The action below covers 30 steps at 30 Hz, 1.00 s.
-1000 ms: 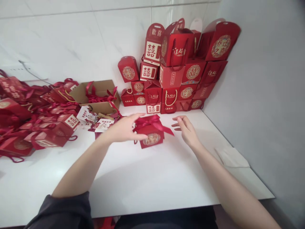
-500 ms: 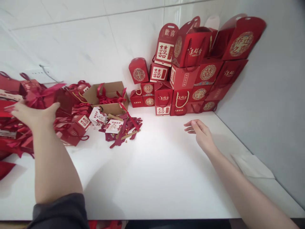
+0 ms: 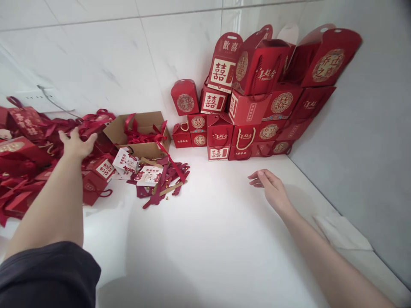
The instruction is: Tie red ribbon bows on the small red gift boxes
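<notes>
My left hand (image 3: 77, 144) reaches over the heap of red gift boxes (image 3: 24, 154) at the left, fingers spread. Its fingertips lie over ribboned boxes in the heap; whether they touch one is hard to see. Close by stands a red box with a white double-happiness label (image 3: 105, 169), its cord handle lying on the table. My right hand (image 3: 271, 188) hovers over or rests on the white table (image 3: 218, 239), fingers loosely bent, holding nothing visible.
An open cardboard box (image 3: 138, 149) holds red ribbons. Before it lies a pile of dark red straps (image 3: 163, 188) with white printed cards (image 3: 149, 175). Stacked red gift boxes (image 3: 247, 111) stand against the wall. A white sheet (image 3: 345, 233) lies at the right.
My left hand has moved right, from the ribboned box at the far left to boxes nearer the cardboard box. My right hand has hardly moved. The view has shifted slightly.
</notes>
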### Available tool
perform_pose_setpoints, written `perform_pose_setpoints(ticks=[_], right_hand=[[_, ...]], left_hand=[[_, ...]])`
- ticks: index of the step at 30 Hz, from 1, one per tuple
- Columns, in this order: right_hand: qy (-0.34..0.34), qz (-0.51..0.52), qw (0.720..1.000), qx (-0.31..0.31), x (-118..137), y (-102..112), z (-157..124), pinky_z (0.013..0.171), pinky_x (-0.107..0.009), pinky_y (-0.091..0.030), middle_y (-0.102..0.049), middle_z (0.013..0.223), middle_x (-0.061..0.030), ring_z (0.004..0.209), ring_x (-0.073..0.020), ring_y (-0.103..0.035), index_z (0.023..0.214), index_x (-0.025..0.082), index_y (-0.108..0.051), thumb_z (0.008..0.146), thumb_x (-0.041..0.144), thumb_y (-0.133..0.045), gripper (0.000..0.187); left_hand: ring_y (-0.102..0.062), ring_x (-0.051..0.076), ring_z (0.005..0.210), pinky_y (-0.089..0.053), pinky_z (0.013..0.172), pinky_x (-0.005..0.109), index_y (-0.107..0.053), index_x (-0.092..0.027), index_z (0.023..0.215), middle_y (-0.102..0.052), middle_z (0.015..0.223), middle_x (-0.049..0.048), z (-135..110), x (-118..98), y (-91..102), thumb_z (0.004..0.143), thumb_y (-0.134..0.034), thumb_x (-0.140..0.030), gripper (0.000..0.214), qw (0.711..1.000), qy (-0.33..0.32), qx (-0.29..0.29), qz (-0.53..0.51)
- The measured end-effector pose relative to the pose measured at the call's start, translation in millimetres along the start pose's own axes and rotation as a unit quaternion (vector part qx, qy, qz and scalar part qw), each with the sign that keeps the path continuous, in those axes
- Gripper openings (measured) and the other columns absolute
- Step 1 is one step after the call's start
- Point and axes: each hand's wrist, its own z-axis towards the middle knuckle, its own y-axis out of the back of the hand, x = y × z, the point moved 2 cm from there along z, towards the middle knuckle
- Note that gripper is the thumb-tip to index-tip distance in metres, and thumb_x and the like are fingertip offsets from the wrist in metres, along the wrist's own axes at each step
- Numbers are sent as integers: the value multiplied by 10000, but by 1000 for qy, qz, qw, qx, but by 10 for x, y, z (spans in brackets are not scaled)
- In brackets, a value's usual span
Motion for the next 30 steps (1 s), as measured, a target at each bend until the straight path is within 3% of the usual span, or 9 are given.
perform_pose_setpoints(ticks=[4,9,13,16,19,21,24,27,30], right_hand=[[3,-3,1000,12,-3,-33,-7,754,-348,-506,-671,942,-65,757,-174,-650,871,199,-596,889,574,-441,406],[11,-1,1000,27,43,-89,-39,756,-339,-496,-666,949,-58,765,-170,-648,868,197,-584,906,550,-423,390],[18,-4,999,31,88,-107,-58,767,-333,-489,-665,945,-46,763,-162,-644,865,202,-574,914,521,-424,356],[22,-4,999,34,103,-113,-59,767,-327,-485,-664,939,-40,759,-159,-643,864,204,-567,911,510,-436,336],[24,-5,999,40,92,-130,-54,764,-323,-484,-663,921,-37,754,-160,-643,851,206,-560,906,507,-445,327],[26,-6,999,43,73,-142,-48,762,-322,-486,-663,902,-36,748,-161,-643,843,207,-556,904,506,-448,324],[27,-7,999,38,52,-147,-36,754,-321,-488,-664,888,-36,734,-163,-645,847,209,-552,898,503,-457,313],[32,-12,999,30,65,-132,-24,753,-319,-486,-670,885,-36,736,-167,-649,856,212,-552,895,493,-464,297],[38,-22,999,26,109,-114,-16,755,-312,-477,-671,893,-34,744,-166,-647,855,214,-550,899,467,-464,271]], left_hand=[[-100,341,1457,-128,1159,545,-43,-197,1509,118,1588,125,-114,-33,2,641,-653,-634,1147,999,21,22,-34],[-246,490,1363,-216,1007,729,-69,-214,1513,19,1592,154,-464,-319,65,669,-602,-640,1085,996,38,-67,34],[-185,488,1365,-188,1005,726,-252,-103,1460,-61,1577,205,-841,-916,-61,695,-636,-520,952,978,-128,-139,91],[-287,404,1345,-277,1039,634,-526,-87,1249,-359,1475,202,-1170,-1505,-282,790,-562,-499,618,956,-282,-55,57],[-554,258,1133,-438,993,403,-609,-163,1163,-627,1219,96,-1593,-2093,-561,845,-515,-475,455,907,-394,141,-35],[-628,220,990,-475,935,342,-645,-176,1091,-683,1097,70,-1847,-2406,-721,871,-464,-497,429,903,-371,194,-99],[-610,216,1035,-465,951,343,-627,-174,1082,-655,1135,79,-2042,-2753,-901,874,-465,-477,401,898,-359,170,-188],[-462,275,1258,-353,1079,442,-537,-172,1199,-524,1315,138,-1878,-2943,-1016,821,-560,-412,448,929,-278,62,-238],[-135,329,1446,-116,1167,537,-219,-176,1434,-211,1528,185,-1490,-3083,-1120,741,-656,-375,844,951,-167,-20,-261]])
